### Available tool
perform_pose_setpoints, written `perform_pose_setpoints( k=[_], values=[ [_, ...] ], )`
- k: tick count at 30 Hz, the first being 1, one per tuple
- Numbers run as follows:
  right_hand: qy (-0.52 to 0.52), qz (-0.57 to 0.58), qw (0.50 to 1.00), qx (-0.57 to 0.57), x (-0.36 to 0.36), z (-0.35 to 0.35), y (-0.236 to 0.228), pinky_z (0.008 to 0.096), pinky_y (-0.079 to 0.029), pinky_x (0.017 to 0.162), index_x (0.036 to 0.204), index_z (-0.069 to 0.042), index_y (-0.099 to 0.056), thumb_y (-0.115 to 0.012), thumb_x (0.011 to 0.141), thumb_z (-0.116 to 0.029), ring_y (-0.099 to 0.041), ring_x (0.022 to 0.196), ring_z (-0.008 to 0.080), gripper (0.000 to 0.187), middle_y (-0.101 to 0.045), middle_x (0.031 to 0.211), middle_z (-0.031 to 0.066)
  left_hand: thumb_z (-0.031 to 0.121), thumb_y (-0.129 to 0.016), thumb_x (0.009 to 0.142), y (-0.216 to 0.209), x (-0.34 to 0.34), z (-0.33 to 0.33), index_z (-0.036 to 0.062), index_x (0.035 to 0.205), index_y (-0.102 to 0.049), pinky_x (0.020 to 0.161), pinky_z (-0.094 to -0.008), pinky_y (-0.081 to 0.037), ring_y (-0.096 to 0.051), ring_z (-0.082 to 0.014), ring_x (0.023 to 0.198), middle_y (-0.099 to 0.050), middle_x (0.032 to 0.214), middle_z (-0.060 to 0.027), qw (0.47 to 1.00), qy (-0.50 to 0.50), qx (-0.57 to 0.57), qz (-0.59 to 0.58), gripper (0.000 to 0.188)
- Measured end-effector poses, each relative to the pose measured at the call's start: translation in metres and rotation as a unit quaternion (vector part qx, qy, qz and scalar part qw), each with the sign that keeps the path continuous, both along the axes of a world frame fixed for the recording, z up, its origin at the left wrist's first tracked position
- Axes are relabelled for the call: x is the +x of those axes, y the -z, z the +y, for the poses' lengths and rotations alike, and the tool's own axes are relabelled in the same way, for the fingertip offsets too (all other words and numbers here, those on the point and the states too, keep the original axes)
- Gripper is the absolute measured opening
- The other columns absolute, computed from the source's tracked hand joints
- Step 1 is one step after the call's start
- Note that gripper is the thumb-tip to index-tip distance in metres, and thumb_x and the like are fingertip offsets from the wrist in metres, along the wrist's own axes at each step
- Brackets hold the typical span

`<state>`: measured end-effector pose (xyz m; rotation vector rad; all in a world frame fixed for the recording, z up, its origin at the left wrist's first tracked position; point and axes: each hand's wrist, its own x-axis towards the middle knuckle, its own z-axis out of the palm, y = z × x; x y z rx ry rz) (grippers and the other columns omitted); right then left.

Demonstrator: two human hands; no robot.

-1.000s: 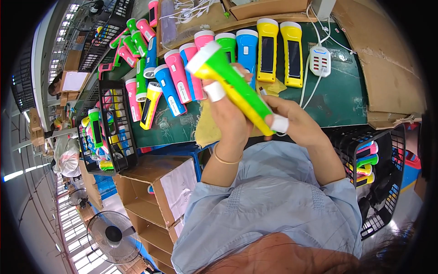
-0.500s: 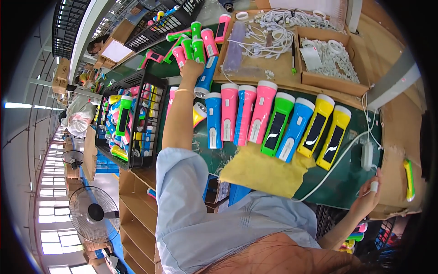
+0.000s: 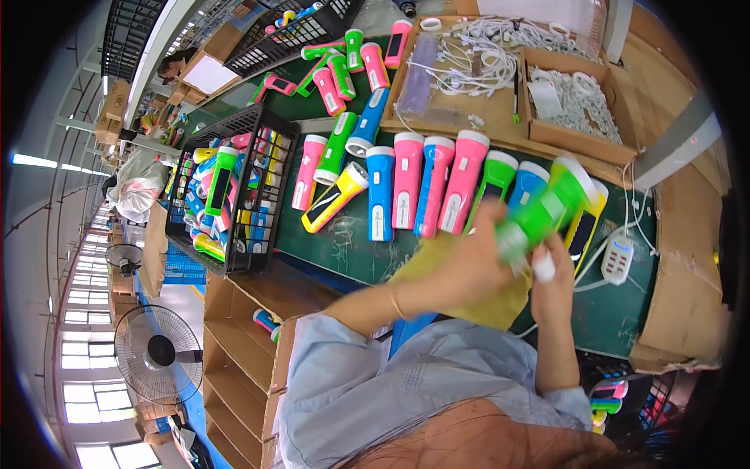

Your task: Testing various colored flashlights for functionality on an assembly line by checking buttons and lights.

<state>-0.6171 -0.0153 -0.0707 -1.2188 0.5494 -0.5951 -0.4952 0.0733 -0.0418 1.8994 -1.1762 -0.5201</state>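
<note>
My left hand (image 3: 478, 262) is closed round the tail of a green flashlight (image 3: 551, 209), blurred by motion, its white head pointing up and right. Close below, my right hand (image 3: 553, 283) has bent fingers near the flashlight's tail end, with a white wrap on one finger. Whatever those fingers pinch is hidden. Behind them a row of flashlights lies side by side: a blue one (image 3: 380, 191), a pink one (image 3: 407, 180), a blue-and-pink one (image 3: 434, 187), another pink one (image 3: 464, 180) and more, partly covered. A yellow cloth (image 3: 437, 273) lies under my left hand.
A black basket (image 3: 262, 195) full of flashlights stands at left. Left of the row lie a yellow flashlight (image 3: 336, 197) and a second green one (image 3: 337, 147). A white multi-port charger (image 3: 617, 262) with cables sits at right. Farther back are a cable tray (image 3: 461, 117) and a parts box (image 3: 547, 137).
My left hand has come back from the far flashlight pile to the right, with a green flashlight in it. My right hand has moved from beside the charger leftward to that flashlight.
</note>
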Motion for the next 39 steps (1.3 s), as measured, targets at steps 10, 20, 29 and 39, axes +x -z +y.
perform_pose_setpoints(
  k=[10, 20, 29, 39],
  values=[
    [-0.095, -0.002, 0.91, -0.404, -0.044, 0.018, 0.019, 0.0396, -0.04, 0.091, 0.117, -0.004, -0.048, -0.068, 0.068, -0.006, -0.048, 0.109, 0.0378, 0.052, -0.051, 0.113, 0.0178, 0.031, -0.081, 0.058, 0.017, -0.02, 0.029, 0.0052, 0.11, -0.052, 0.102, -0.0455, -0.029, -0.044, -0.0305, 0.117, -0.054, 0.115, -0.0127, 0.943, 0.219, -0.251, -0.005, 0.066],
    [0.043, 0.058, 0.98, -0.186, -0.084, 0.011, 0.033, 0.0209, -0.041, 0.063, 0.103, 0.002, -0.059, -0.057, 0.08, 0.0, -0.053, 0.073, 0.01, 0.023, -0.056, 0.087, 0.0073, 0.001, -0.067, 0.072, 0.014, -0.046, 0.029, 0.0043, 0.109, -0.043, 0.062, -0.0283, -0.05, -0.057, -0.0147, 0.073, -0.054, 0.086, -0.006, 0.826, 0.116, -0.071, 0.547, 0.044],
    [0.09, 0.102, 0.973, -0.185, -0.082, 0.021, 0.028, 0.0209, -0.041, 0.06, 0.094, 0.0, -0.061, -0.054, 0.084, -0.003, -0.049, 0.064, 0.0066, 0.013, -0.058, 0.073, 0.0026, 0.031, -0.055, 0.086, 0.002, -0.03, -0.005, 0.0028, 0.12, -0.043, 0.052, -0.0281, -0.042, -0.052, -0.0162, 0.062, -0.052, 0.085, -0.0083, 0.7, 0.054, -0.089, 0.706, 0.046],
    [0.067, 0.085, 0.993, -0.04, -0.083, 0.008, 0.011, 0.0182, -0.03, 0.05, 0.127, -0.005, -0.041, -0.043, 0.091, -0.008, -0.037, 0.055, 0.0038, 0.036, -0.044, 0.062, -0.0014, 0.011, -0.061, 0.08, -0.003, 0.016, -0.043, -0.0016, 0.12, -0.028, 0.073, -0.0366, -0.053, -0.059, -0.0226, 0.084, -0.052, 0.097, -0.0133, 0.941, 0.038, -0.135, 0.306, 0.053]
  ],
)
